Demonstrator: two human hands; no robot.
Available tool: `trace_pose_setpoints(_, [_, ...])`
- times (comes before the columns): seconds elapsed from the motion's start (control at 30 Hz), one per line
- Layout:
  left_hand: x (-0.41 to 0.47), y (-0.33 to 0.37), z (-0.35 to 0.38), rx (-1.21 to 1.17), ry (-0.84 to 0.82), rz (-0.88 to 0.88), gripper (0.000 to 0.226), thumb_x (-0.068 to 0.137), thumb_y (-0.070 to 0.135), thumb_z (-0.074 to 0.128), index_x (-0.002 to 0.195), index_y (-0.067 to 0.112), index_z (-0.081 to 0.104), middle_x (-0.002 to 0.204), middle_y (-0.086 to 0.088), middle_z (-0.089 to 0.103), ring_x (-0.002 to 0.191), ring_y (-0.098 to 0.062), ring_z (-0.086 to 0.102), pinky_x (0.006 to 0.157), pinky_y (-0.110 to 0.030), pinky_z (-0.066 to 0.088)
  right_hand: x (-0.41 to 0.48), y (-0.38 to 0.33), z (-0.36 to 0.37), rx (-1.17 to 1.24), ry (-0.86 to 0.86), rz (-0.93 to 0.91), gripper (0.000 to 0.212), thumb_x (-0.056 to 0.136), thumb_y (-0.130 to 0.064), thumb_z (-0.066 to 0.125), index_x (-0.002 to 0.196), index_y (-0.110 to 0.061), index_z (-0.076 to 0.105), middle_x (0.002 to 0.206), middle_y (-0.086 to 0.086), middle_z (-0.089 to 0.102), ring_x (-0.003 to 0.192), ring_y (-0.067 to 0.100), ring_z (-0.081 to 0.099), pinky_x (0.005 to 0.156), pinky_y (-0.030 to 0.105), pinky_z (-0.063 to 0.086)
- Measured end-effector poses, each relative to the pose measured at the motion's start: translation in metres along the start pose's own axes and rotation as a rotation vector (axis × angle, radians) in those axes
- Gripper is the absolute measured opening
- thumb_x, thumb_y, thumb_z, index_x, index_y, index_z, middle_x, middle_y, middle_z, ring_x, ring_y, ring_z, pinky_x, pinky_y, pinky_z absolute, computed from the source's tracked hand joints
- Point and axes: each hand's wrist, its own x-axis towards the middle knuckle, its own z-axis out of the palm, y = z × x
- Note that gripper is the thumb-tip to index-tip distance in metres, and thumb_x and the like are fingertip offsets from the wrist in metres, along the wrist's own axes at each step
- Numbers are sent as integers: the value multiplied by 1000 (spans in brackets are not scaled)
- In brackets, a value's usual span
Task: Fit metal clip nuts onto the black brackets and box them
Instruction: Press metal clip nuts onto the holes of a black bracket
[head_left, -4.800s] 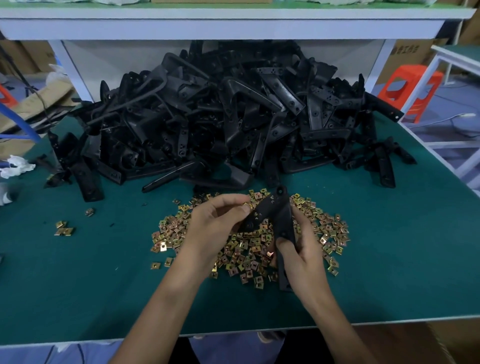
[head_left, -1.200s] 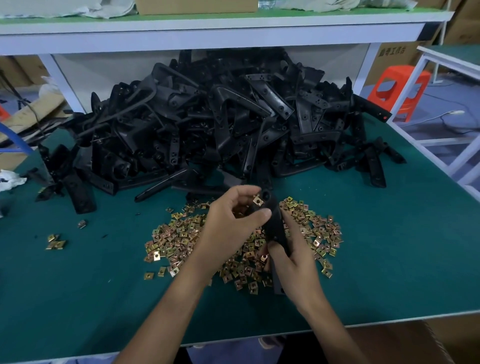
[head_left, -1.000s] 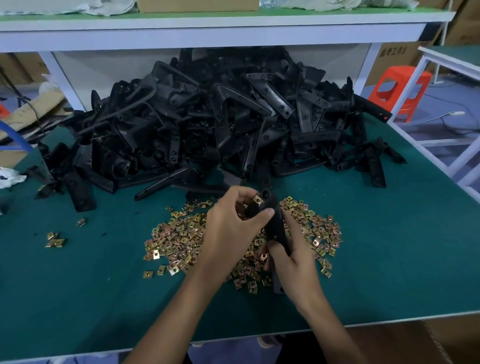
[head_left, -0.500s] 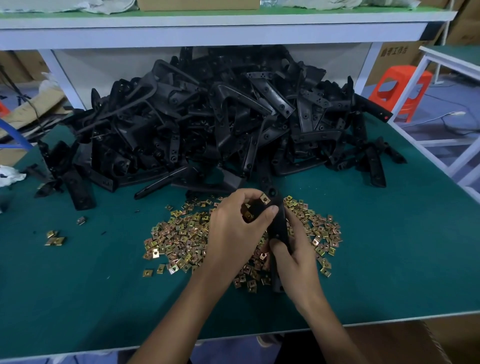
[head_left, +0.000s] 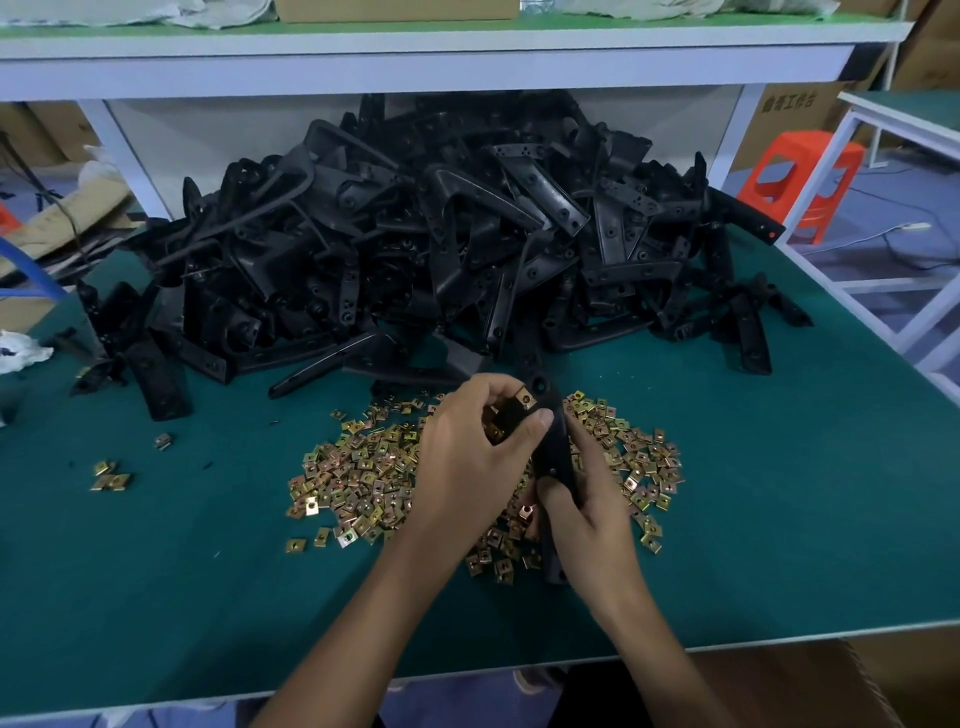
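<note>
Green table (head_left: 779, 519) fills view. At 12 o'clock: bracket pile (head_left: 415, 249), big black heap under white shelf (head_left: 415, 67). At ctr: clip nut heap (head_left: 363, 478), gold, loose on mat, just below pile. L hand (head_left: 467, 467) over heap, fingers curled round top end of held bracket (head_left: 553, 452), thumb across it. R hand (head_left: 592, 514) at 4 o'clock of L, fingers wrapped round bracket's lower half. One clip nut (head_left: 525, 400) sits on bracket tip, approx 12 o'clock of L thumb. Few stray nuts (head_left: 110, 475) at 9 o'clock.
</note>
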Motion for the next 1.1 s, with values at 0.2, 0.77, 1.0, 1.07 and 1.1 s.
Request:
trace_pose_setpoints(0.2, [5, -3, -4, -21, -86, 15, 16, 91, 41, 71, 103, 39, 61, 97, 22, 67, 96, 4, 62, 77, -11, 47, -1, 2, -1, 24, -1, 11, 63, 92, -20, 48, 146, -51, 40, 85, -2, 72, 58, 20, 62, 50, 27, 51])
trace_pose_setpoints(0.77, [29, -18, -26, -343, -74, -180, 13, 98, 30, 63, 90, 25, 72, 84, 8, 73, 74, -3, 64, 71, -23, 54, -3, -3, -2, 97, -1, 42, 61, 95, -20, 49, 137, -62, 40, 82, 1, 70, 63, 16, 58, 56, 27, 50])
trace_pose_setpoints(1.0, [27, -57, -46, 116, -15, -203, 8, 97, 28, 61, 96, 32, 68, 86, 14, 70, 76, 7, 62, 62, -14, 42, -3, 0, -3, 55, -3, 80, 66, 102, -9, 51, 140, -61, 39, 87, -7, 71, 67, 10, 58, 59, 24, 48])
trace_pose_setpoints(1.07, [24, -68, -59, 148, 33, -218, 11, 99, 28, 57, 93, 34, 64, 81, 12, 67, 63, 4, 59, 53, -13, 38, -3, 2, -2, 51, -3, 104, 62, 103, -10, 51, 152, -44, 35, 89, -10, 72, 73, 4, 63, 64, 17, 48])
trace_pose_setpoints(1.1, [21, -76, -69, 180, 56, -222, 13, 99, 28, 55, 91, 35, 63, 79, 12, 66, 58, 1, 56, 51, -15, 38, -3, 3, -2, 54, -3, 111, 61, 103, -11, 51, 154, -40, 34, 92, -12, 72, 79, 5, 66, 68, 16, 49])
